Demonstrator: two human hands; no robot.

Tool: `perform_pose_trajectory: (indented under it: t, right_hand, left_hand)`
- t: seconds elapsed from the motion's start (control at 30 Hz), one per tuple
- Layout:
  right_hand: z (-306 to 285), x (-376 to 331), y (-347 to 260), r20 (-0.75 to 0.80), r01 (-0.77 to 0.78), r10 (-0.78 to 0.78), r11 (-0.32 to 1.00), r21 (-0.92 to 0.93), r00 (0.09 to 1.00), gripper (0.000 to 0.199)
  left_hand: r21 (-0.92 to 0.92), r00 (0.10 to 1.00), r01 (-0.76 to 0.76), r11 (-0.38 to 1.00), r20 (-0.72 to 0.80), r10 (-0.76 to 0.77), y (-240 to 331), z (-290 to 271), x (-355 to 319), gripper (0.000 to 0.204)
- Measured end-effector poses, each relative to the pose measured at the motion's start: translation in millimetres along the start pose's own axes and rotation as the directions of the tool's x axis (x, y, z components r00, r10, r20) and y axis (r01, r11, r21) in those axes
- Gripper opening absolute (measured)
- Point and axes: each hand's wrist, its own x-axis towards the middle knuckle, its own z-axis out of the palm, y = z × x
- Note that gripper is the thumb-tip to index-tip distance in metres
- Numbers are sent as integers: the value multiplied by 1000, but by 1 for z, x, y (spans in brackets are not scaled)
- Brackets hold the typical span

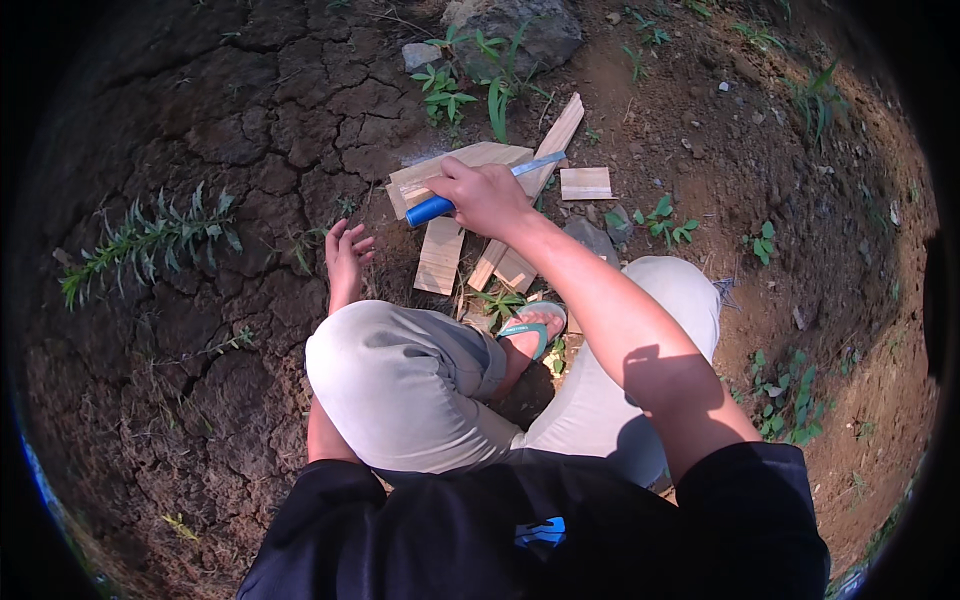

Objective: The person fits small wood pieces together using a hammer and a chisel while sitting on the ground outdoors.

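My right hand [487, 198] is closed around a chisel with a blue handle [430, 210]. Its narrow flat metal blade [540, 163] sticks out on the far side of my fist, above the pieces of wood. Beneath the fist lies a pale wooden board [480, 158] with an angled end. A long wooden strip [562, 130] slants past it on the right. My left hand [347, 252] is beyond my left knee, fingers apart and holding nothing. Nearest to it is a short wooden block [439, 256], not touched.
A small wooden offcut [585, 184] lies to the right. My sandalled foot [533, 328] rests just below the wood. Beyond are a large rock [520, 35] and green weeds [443, 95]. Cracked dry soil [250, 110] spreads left, with a leafy plant [150, 240].
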Motion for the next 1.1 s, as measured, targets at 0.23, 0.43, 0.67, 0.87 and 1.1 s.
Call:
perform_pose_trajectory:
  t: [0.23,0.43,0.67,0.87,1.1]
  right_hand:
    - [-9,-6,10,-34,189,-192,980,-61,981,39]
    - [0,-28,5,-84,285,-295,952,-111,952,27]
    - [-18,-48,6,-42,281,-287,954,-109,957,25]
    - [-31,-57,-2,12,452,-453,887,-94,891,25]
    - [-40,-60,-7,-82,475,-478,878,-55,874,24]
  left_hand:
    - [119,989,-109,987,111,96,6,8,17,45]
    - [287,913,-324,902,344,219,9,46,44,55]
    - [242,800,-202,949,599,18,21,101,40,55]
    - [111,769,-445,889,556,316,4,130,62,48]
    - [232,739,-383,894,657,146,10,152,71,68]
